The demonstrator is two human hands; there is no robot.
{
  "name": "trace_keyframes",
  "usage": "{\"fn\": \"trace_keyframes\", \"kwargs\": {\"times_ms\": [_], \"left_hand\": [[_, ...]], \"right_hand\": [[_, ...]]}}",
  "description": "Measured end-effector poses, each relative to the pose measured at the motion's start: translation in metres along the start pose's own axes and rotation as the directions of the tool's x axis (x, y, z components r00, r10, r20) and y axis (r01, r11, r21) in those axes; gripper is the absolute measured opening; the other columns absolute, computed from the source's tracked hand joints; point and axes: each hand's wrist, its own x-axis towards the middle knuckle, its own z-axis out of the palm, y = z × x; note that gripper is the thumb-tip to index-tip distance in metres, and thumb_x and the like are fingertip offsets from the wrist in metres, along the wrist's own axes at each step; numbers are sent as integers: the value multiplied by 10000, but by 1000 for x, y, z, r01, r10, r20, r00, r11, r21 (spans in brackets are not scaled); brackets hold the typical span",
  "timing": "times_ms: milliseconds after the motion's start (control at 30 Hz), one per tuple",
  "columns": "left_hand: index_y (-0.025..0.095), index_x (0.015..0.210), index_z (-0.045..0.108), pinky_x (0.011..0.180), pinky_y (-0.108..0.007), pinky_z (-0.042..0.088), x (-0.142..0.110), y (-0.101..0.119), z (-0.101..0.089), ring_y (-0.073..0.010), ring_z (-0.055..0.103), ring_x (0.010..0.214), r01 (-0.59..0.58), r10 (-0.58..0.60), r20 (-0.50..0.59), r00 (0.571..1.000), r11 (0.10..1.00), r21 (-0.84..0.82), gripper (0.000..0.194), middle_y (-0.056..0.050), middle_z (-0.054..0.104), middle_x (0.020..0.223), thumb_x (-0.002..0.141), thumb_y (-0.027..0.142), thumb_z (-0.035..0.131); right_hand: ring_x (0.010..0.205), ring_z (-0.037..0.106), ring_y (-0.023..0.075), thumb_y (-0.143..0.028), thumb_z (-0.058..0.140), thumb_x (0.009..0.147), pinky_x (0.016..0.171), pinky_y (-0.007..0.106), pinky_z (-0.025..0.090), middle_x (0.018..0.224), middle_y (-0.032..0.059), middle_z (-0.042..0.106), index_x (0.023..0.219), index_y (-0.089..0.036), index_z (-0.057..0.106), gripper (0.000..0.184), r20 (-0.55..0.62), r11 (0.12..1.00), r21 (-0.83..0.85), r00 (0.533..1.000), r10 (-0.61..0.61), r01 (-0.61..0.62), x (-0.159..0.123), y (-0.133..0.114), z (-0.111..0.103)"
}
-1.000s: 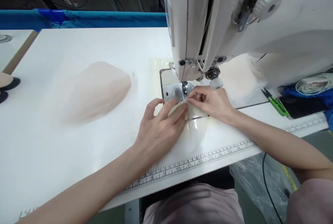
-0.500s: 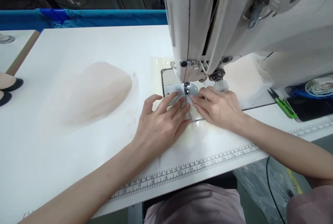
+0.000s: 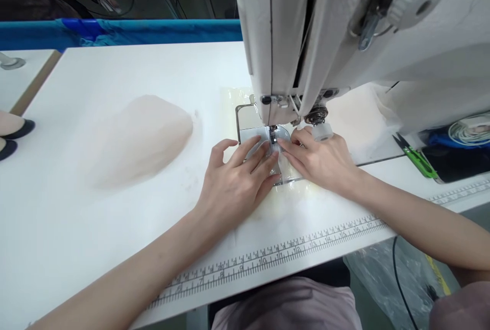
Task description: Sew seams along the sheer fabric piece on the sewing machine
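The white table bears pale fabric, green snips, a sewing machine.

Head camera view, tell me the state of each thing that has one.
Left hand, palm down, fingers spread
Right hand, palm down, fingers partly bent
Sewing machine, running or stopped unclear
Pale fabric at left, spread out
Green snips, lying down
Pale cord, coiled
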Motion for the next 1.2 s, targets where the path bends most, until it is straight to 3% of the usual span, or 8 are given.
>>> {"fn": "trace_keyframes", "kwargs": {"times_ms": [233, 600, 767, 867, 967, 1033, 1100, 1200], "left_hand": [[181, 1133, 650, 947, -452, 363, 0, -1, 1, -256, 596, 1188, 12, -12, -6, 1000, 1000, -10, 238, -74, 711, 1153, 944, 286, 552], [213, 1190, 621, 960, -492, 370, 1, -6, 6, -268, 583, 1200, 69, -66, 35, 997, 995, -68, 265, -76, 679, 1218, 956, 290, 523], [184, 1056, 635, 918, -417, 443, 3, -3, -18, -239, 629, 1083, 40, -35, 34, 999, 987, -157, 168, -69, 706, 1124, 942, 228, 521], [154, 1010, 603, 693, -326, 510, 2, 7, -44, -213, 627, 878, 72, 17, 252, 968, 938, -338, 230, -88, 665, 1024, 877, 342, 600], [135, 1015, 579, 653, -353, 517, -2, 18, -54, -253, 586, 880, 89, 55, 415, 908, 943, -320, 272, -103, 620, 1003, 800, 291, 642], [135, 958, 579, 665, -371, 513, -3, 23, -48, -258, 571, 865, 76, 24, 408, 913, 971, -227, 158, -103, 615, 944, 806, 132, 535], [140, 892, 571, 627, -355, 495, -2, 23, -37, -231, 557, 767, 78, -20, 373, 928, 987, -142, 208, -90, 614, 859, 808, 30, 416], [175, 751, 524, 490, -284, 406, 5, 17, -22, -174, 501, 590, 167, -95, 351, 932, 970, -180, 250, -40, 574, 699, 807, 7, 347]], "right_hand": [[802, 578, 161, -293, 428, 994, 561, 319, 263, 915, 55, 706, 1141, -210, 680, 304, -26, 1000, -21, 1000, -5, 4, 1, 1, -1], [851, 592, 197, -237, 432, 979, 615, 328, 310, 981, 79, 708, 1167, -215, 665, 301, 25, 1000, -10, 1000, 18, -18, 3, 4, 0], [757, 605, 157, -202, 465, 953, 659, 326, 353, 1007, 29, 718, 1053, -203, 705, 260, 76, 986, 168, 997, -1, -12, 0, 14, -24], [777, 618, 135, -293, 629, 865, 626, 282, 380, 1143, -15, 668, 1072, -254, 680, 217, 244, 875, 485, 957, -154, 17, -4, 20, -43], [805, 608, 130, -228, 647, 849, 607, 259, 367, 1082, -22, 658, 957, -240, 672, 111, 316, 818, 576, 923, -221, -2, -5, 21, -50], [755, 589, 112, -184, 586, 888, 587, 250, 346, 969, -26, 662, 839, -216, 648, 85, 322, 800, 598, 928, -187, -46, -4, 21, -49], [685, 566, 100, -192, 539, 919, 568, 243, 335, 848, -33, 656, 820, -208, 616, 126, 331, 750, 651, 933, -139, -120, -2, 21, -46], [650, 560, 97, -201, 499, 936, 577, 231, 354, 763, -38, 642, 863, -203, 591, 118, 341, 655, 726, 937, -79, -209, 0, 22, -44]]}}
